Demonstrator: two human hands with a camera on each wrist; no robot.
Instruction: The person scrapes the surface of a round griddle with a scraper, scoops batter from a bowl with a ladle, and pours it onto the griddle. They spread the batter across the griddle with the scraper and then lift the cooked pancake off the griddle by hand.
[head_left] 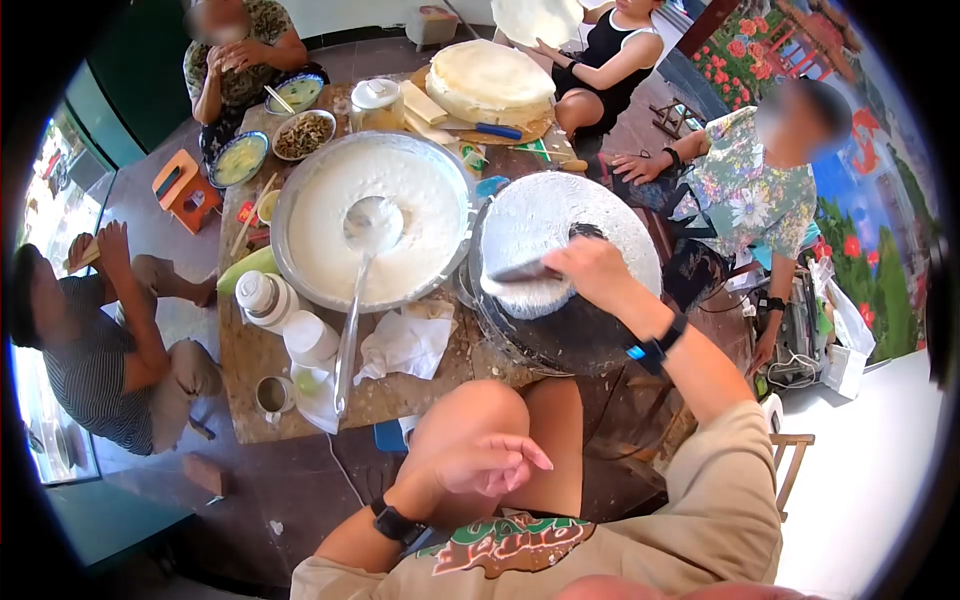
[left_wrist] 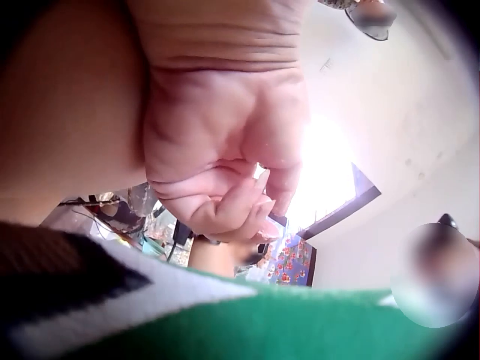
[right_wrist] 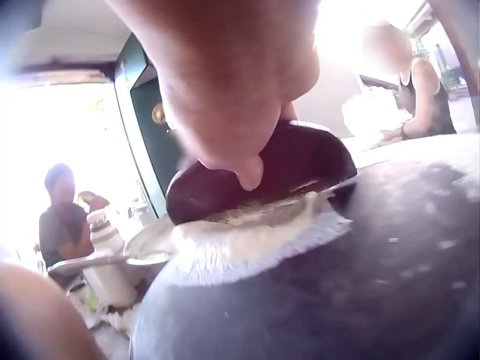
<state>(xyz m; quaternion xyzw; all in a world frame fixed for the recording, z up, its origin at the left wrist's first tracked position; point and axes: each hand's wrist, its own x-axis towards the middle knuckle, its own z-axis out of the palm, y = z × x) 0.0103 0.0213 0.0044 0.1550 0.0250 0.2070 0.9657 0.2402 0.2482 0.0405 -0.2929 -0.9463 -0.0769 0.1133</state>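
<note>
Tan shirt [head_left: 640, 535] nearest, streaky white batter [head_left: 525, 218] partly coats a dark griddle [head_left: 590, 338].

In the head view, the scraper [head_left: 522, 271] is blurred and one end is hidden under the right hand [head_left: 597, 272], so its full shape I cannot tell; in the right wrist view, the top edge cuts this hand, and the side and bottom edges cut the griddle [right_wrist: 322, 300]. The head view's top edge cuts off a flatbread [head_left: 537, 18] and the person [head_left: 625, 50] holding it. In the left wrist view, the left hand's [left_wrist: 225, 135] bent fingers partly hide one another.
</note>
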